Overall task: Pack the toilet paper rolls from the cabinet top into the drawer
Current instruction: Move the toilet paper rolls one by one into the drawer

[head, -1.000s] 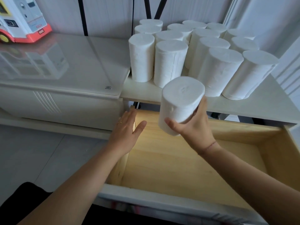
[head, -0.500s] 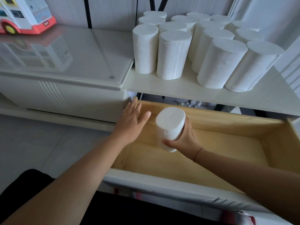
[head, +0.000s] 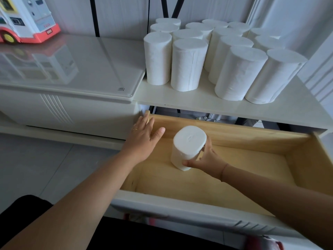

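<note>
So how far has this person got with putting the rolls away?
Barely started. Done: the drawer is pulled open, with no roll lying loose in it. In hand: the right hand grips one roll low inside the drawer; whether it touches the floor is unclear. The left hand rests flat at the drawer's left rear corner. Left: the cluster of rolls standing on the cabinet top.

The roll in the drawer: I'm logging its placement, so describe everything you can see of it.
The roll is a plain white cylinder of tightly wound, soft-looking paper; its flat top shows no open core. It stands nearly upright in the left half of the wooden drawer, bottom at or just above the floor; contact cannot be told. The right hand holds its right side, thumb across the lower wall, fingers behind. Nothing else touches it.
</note>
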Tool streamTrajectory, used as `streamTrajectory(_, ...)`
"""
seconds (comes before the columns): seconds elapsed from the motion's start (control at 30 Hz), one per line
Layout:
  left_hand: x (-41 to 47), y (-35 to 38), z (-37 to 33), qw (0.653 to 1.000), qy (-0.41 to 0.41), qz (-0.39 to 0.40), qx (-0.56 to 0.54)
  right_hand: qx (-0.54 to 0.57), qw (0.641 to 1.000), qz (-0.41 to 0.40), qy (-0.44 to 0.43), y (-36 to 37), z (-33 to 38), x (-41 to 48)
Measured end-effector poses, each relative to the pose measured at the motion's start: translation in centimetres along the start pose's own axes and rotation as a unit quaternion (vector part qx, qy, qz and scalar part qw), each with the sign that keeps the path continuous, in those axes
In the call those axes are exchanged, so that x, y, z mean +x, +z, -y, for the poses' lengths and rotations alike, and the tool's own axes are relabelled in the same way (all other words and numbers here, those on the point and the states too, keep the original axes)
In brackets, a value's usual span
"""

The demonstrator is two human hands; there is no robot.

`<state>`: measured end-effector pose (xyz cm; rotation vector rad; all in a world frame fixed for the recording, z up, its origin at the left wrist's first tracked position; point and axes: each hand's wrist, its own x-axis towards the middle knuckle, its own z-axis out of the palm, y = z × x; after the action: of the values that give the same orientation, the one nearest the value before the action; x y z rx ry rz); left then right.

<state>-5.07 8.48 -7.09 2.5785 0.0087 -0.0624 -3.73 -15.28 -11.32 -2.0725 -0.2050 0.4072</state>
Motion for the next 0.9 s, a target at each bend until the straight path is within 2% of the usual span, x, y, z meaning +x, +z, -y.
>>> streamTrajectory(0.2,0.4,-0.3,-0.2,1.000,0.000,-0.001,0.001,0.093,0.985,0.086,0.117,-2.7,2.9,-0.8)
streamTrajectory(0.37,0.7,-0.8,-0.2,1.000,0.003,0.016,-0.026,0.077,0.978,0.100,0.165,-2.4,4.3,-0.2)
streamTrajectory(0.5,1.0,-1.1,-0.1,0.999,0.005,0.027,-0.036,0.169,0.963,0.059,0.204,-0.1,5.0,0.5)
streamTrajectory(0.7,1.2,-0.8,0.2,1.000,0.013,0.028,-0.008,0.381,0.881,0.015,0.280,3.4,7.1,2.2)
streamTrajectory(0.77,1.2,-0.7,0.3,1.000,0.016,0.017,-0.011,0.408,0.869,-0.007,0.279,4.2,7.5,2.8)
streamTrajectory(0.9,1.2,-0.4,0.5,1.000,0.021,0.004,-0.023,0.416,0.869,-0.015,0.268,5.1,7.8,3.6)
